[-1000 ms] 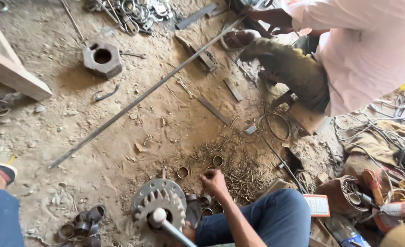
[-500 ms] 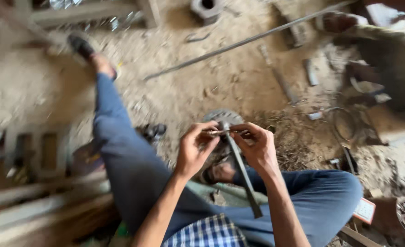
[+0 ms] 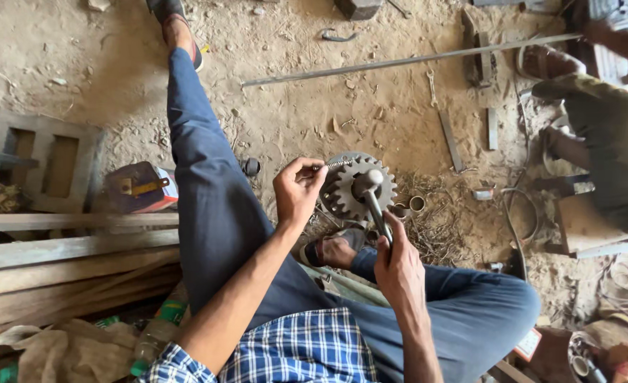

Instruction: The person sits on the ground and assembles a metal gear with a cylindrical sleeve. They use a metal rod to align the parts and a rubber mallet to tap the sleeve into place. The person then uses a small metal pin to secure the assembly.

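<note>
I sit on the dirt floor with my legs in blue trousers spread out. A grey toothed gear (image 3: 347, 190) on a metal shaft (image 3: 375, 206) stands between my legs. My right hand (image 3: 398, 264) grips the lower part of the shaft. My left hand (image 3: 297, 190) pinches a small threaded bolt (image 3: 337, 164) at the gear's upper left rim.
A long steel rod (image 3: 406, 62) lies across the floor at the top. Another person (image 3: 605, 135) crouches at the right on a wooden block (image 3: 582, 223). Small metal rings (image 3: 417, 203) and shavings lie beside the gear. Wooden planks (image 3: 65, 248) and a metal frame (image 3: 41, 163) are at left.
The view swung from the floor to my lap. Both hands came together at the shaft, then my left hand moved up to the gear's rim with the bolt.
</note>
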